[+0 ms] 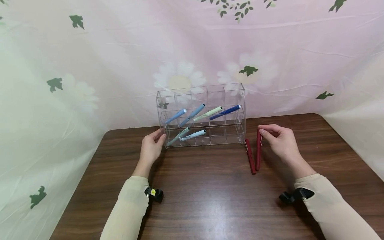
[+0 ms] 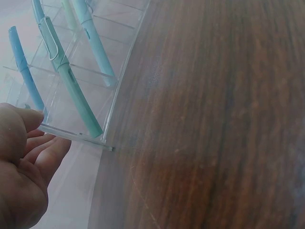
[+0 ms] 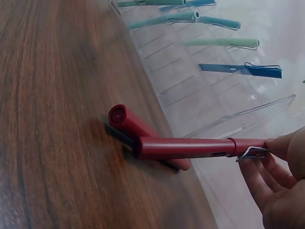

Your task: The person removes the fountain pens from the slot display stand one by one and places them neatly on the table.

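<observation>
Red pen [image 1: 258, 151] slants down from the right hand [image 1: 283, 143], whose thumb and fingers pinch it at the clip end; just left of that grip, a second red pen [image 1: 250, 157] lies on the table [image 1: 198, 186]. Farther left is a clear rack [image 1: 222, 139] bearing six pens [image 1: 192, 115], its far end gripped between the left hand's [image 1: 151, 148] thumb and fingers.

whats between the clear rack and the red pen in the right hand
The other red pen lies between the rack and the held pen, as the head view shows.
</observation>
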Demonstrator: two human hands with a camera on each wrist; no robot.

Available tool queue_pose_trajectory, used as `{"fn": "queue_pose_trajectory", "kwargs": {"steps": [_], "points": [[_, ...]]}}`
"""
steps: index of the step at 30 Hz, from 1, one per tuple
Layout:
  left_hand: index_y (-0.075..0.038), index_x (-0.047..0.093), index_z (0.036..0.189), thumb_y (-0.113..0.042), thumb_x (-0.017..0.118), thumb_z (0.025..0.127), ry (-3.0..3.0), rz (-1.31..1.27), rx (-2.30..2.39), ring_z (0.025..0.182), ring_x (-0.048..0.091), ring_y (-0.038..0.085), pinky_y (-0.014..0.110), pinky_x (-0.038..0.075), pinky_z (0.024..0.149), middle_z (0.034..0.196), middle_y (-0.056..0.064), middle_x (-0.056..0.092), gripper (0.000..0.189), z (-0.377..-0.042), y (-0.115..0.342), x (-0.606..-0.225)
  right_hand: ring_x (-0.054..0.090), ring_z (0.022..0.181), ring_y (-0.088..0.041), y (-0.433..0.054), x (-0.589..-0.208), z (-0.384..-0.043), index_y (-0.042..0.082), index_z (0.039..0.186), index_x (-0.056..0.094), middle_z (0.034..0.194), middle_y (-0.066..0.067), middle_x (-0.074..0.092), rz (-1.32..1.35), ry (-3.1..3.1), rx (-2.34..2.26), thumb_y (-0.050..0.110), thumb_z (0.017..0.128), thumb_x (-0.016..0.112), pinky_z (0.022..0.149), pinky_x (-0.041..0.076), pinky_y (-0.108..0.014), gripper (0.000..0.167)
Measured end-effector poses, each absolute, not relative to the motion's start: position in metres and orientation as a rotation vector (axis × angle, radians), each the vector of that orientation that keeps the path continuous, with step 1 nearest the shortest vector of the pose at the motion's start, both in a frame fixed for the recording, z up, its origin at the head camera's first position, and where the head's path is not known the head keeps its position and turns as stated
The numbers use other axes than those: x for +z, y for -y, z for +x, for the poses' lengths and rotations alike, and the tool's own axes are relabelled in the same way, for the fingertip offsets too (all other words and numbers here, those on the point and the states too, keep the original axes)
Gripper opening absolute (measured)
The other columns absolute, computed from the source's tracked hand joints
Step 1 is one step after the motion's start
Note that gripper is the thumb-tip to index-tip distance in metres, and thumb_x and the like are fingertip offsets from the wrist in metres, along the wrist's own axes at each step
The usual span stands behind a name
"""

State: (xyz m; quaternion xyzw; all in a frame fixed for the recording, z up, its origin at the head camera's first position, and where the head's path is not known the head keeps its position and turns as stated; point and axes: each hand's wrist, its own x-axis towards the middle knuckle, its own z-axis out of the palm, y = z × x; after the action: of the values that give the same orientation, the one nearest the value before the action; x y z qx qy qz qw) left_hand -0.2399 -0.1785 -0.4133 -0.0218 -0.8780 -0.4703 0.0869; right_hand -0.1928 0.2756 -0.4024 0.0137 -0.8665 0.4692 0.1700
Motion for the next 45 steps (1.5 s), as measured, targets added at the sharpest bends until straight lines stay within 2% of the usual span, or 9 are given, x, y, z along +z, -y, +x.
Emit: {"fn": "queue_pose_trajectory", "kwargs": {"steps": [12, 16, 19, 23, 28, 35, 45], "points": [[0.002, 0.064, 0.147, -0.013, 0.064, 0.11, 2.61, -0.076, -1.389, 0.129, 0.071, 0.037, 0.05, 0.059, 0.106, 0.14, 0.023, 0.071, 0.04, -0.24, 0.178, -0.414, 0.061, 0.091, 0.021, -0.274, -0.411, -0.196, 0.001, 0.126, 0.079, 0.102, 0.017, 0.077, 0.009, 2.517, 1.347, 0.021, 0.107, 0.071, 0.075, 0.05, -0.004, 0.029], [0.002, 0.064, 0.147, -0.013, 0.064, 0.11, 2.613, -0.075, -1.39, 0.129, 0.071, 0.037, 0.051, 0.059, 0.106, 0.14, 0.024, 0.071, 0.04, -0.24, 0.178, -0.414, 0.058, 0.091, 0.023, -0.274, -0.416, -0.2, -0.001, 0.124, 0.079, 0.11, -0.006, 0.083, 0.006, 2.54, 1.332, 0.022, 0.106, 0.071, 0.077, 0.048, -0.004, 0.03], [0.002, 0.064, 0.147, -0.013, 0.063, 0.11, 2.614, -0.074, -1.391, 0.129, 0.071, 0.037, 0.051, 0.059, 0.106, 0.14, 0.024, 0.071, 0.04, -0.24, 0.178, -0.413, 0.06, 0.085, 0.018, -0.273, -0.421, -0.202, -0.002, 0.124, 0.079, 0.115, -0.02, 0.081, 0.01, 2.557, 1.352, 0.021, 0.106, 0.071, 0.07, 0.053, -0.01, 0.03], [0.002, 0.063, 0.147, -0.013, 0.063, 0.11, 2.616, -0.073, -1.394, 0.129, 0.071, 0.037, 0.051, 0.059, 0.106, 0.14, 0.023, 0.07, 0.04, -0.24, 0.178, -0.413, 0.063, 0.079, 0.008, -0.273, -0.424, -0.205, -0.004, 0.125, 0.077, 0.114, -0.021, 0.08, -0.009, 2.578, 1.42, 0.019, 0.107, 0.07, 0.061, 0.058, -0.019, 0.03], [0.002, 0.063, 0.147, -0.013, 0.064, 0.11, 2.617, -0.078, -1.388, 0.129, 0.071, 0.037, 0.051, 0.059, 0.106, 0.14, 0.024, 0.07, 0.04, -0.24, 0.178, -0.414, 0.066, 0.081, 0.008, -0.272, -0.43, -0.208, -0.006, 0.125, 0.077, 0.114, -0.024, 0.08, -0.013, 2.607, 1.441, 0.016, 0.108, 0.068, 0.068, 0.059, -0.017, 0.029], [0.002, 0.063, 0.148, -0.013, 0.064, 0.11, 2.619, -0.075, -1.394, 0.13, 0.071, 0.036, 0.05, 0.059, 0.106, 0.141, 0.023, 0.07, 0.041, -0.24, 0.178, -0.414, 0.059, 0.085, 0.008, -0.273, -0.439, -0.213, -0.002, 0.124, 0.079, 0.119, -0.025, 0.079, -0.015, 2.722, 1.291, 0.018, 0.108, 0.067, 0.072, 0.05, -0.011, 0.028], [0.001, 0.064, 0.148, -0.014, 0.064, 0.11, 2.622, -0.066, -1.398, 0.129, 0.071, 0.036, 0.05, 0.059, 0.106, 0.141, 0.022, 0.07, 0.04, -0.24, 0.179, -0.413, 0.063, 0.078, -0.006, -0.274, -0.443, -0.22, -0.005, 0.123, 0.078, 0.115, -0.026, 0.079, 0.086, 2.797, 1.196, 0.017, 0.108, 0.066, 0.066, 0.051, -0.019, 0.028]]}}
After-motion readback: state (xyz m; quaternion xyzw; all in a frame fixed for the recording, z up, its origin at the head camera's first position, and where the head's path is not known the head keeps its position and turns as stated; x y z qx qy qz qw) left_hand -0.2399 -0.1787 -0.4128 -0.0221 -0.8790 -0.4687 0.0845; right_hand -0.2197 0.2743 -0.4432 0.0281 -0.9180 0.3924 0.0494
